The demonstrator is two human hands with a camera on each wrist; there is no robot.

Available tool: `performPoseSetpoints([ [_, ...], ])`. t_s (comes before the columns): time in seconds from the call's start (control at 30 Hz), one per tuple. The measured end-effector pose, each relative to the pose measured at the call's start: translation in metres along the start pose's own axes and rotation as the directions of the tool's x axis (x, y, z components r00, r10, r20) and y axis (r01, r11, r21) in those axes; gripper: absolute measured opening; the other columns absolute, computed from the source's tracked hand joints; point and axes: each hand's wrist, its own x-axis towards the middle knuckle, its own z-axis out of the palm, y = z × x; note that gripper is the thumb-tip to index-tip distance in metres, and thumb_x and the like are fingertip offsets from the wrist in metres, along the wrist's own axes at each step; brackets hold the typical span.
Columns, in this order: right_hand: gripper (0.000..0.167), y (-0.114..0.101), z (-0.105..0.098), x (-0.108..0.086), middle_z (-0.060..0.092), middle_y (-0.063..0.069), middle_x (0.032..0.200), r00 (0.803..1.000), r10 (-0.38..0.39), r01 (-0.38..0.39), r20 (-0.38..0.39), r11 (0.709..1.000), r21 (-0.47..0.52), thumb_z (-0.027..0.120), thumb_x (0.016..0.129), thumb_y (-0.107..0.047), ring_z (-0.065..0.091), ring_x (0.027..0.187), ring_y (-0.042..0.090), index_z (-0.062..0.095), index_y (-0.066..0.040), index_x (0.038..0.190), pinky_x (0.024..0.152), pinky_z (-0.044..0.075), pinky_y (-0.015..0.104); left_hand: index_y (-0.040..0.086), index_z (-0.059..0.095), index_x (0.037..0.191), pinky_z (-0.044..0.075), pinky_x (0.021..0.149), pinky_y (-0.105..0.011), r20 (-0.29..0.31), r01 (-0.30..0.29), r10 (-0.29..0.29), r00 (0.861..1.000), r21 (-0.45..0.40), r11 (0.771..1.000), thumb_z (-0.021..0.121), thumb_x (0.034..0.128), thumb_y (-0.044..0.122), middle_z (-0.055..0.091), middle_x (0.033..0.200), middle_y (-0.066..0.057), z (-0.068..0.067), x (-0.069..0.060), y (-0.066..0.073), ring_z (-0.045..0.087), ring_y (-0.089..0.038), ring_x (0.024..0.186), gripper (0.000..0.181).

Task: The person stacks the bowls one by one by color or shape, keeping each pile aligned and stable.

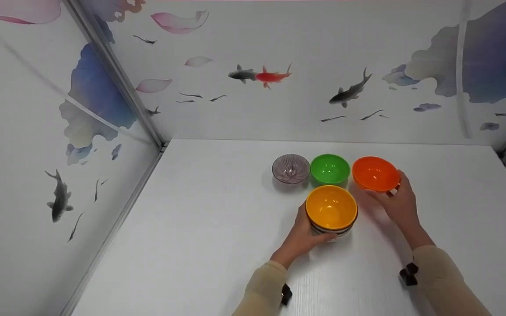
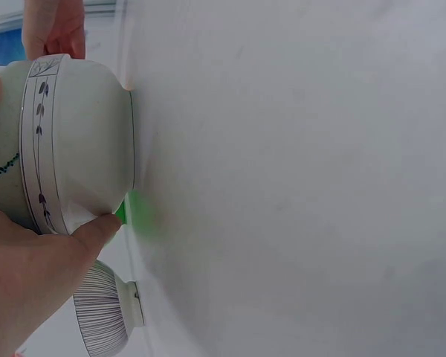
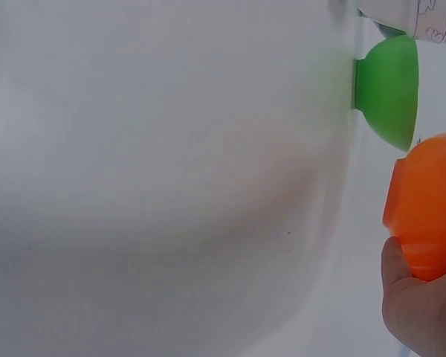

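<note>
My left hand (image 1: 302,237) grips the side of a stack of bowls, with a yellow bowl (image 1: 331,208) on top. In the left wrist view, the stack's lowest bowl is a white bowl (image 2: 93,141) with a leaf-patterned band, and a pale bowl (image 2: 7,141) with dark dots sits in it. Whether the stack touches the table cannot be told. At the right, my right hand (image 1: 400,206) holds an orange bowl (image 1: 376,174) by its side, thumb near the base. That bowl is raised off the table and slightly tilted in the right wrist view.
Behind the stack stands a green bowl (image 1: 330,169), between the orange bowl and a purplish ribbed bowl (image 1: 291,169). They rest on a white table (image 1: 200,228). Patterned walls (image 1: 253,114) border its back and left sides.
</note>
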Motion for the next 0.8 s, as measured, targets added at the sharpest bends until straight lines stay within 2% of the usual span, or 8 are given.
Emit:
performPoseSetpoints([
  [0.33,0.096,-0.012,0.000,-0.004,0.034,0.017,0.158,0.999,-0.048,0.047,-0.014,0.999,-0.026,0.078,0.086,-0.038,0.037,0.141,0.038,0.020,-0.008,0.156,0.110,0.042,0.059,0.024,0.011,0.158,0.027,0.125,-0.041,0.004,0.000,0.000,1.000,0.026,1.000,0.084,0.0796,0.032,0.028,0.159,0.004,0.000,-0.001,0.001,0.031,-0.014,0.147,0.107],
  [0.6,0.100,-0.021,0.000,-0.008,0.032,0.017,0.159,0.999,-0.048,0.048,0.004,0.998,-0.029,0.078,0.084,-0.039,0.037,0.141,0.039,0.017,-0.009,0.158,0.110,0.042,0.058,0.026,0.011,0.158,0.027,0.125,-0.041,0.005,0.013,-0.013,1.000,0.017,1.000,0.084,0.0802,0.033,0.028,0.159,0.006,0.000,-0.002,0.003,0.031,-0.013,0.147,0.106],
  [0.8,0.100,-0.027,0.000,-0.010,0.033,0.018,0.158,0.997,-0.077,0.077,0.015,0.996,-0.036,0.079,0.084,-0.038,0.037,0.141,0.040,0.017,-0.009,0.158,0.109,0.043,0.059,0.026,0.011,0.158,0.027,0.125,-0.041,0.004,0.010,-0.010,1.000,0.010,1.000,0.084,0.0800,0.034,0.028,0.160,0.006,0.000,-0.001,0.003,0.031,-0.013,0.147,0.107],
])
